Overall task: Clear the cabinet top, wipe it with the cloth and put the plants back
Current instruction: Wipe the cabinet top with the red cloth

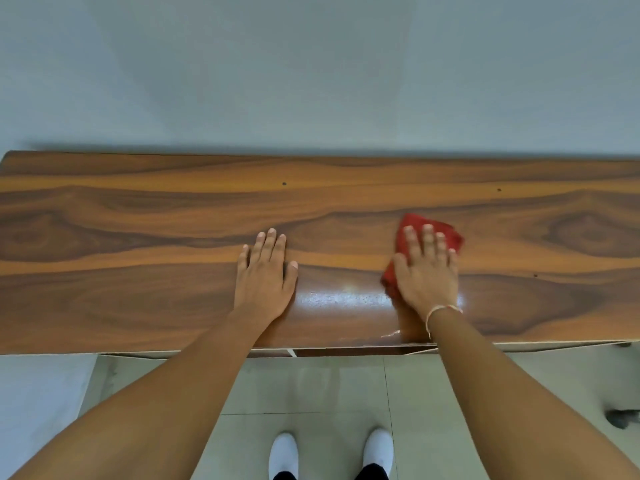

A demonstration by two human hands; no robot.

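The brown wood-grain cabinet top point(138, 209) runs across the whole view, with nothing standing on it. A crumpled red cloth point(446, 232) lies right of centre, and my right hand point(427, 271) presses flat on it with fingers spread. My left hand point(265, 275) rests flat on the bare wood left of the cloth, fingers apart, holding nothing. A damp shiny patch point(343, 297) shows between my hands near the front edge. No plants are in view.
A plain pale wall point(311, 71) rises behind the cabinet. Below the front edge are light floor tiles point(311, 386) and my two white shoes point(284, 455). A small dark object point(621, 418) lies on the floor at the far right.
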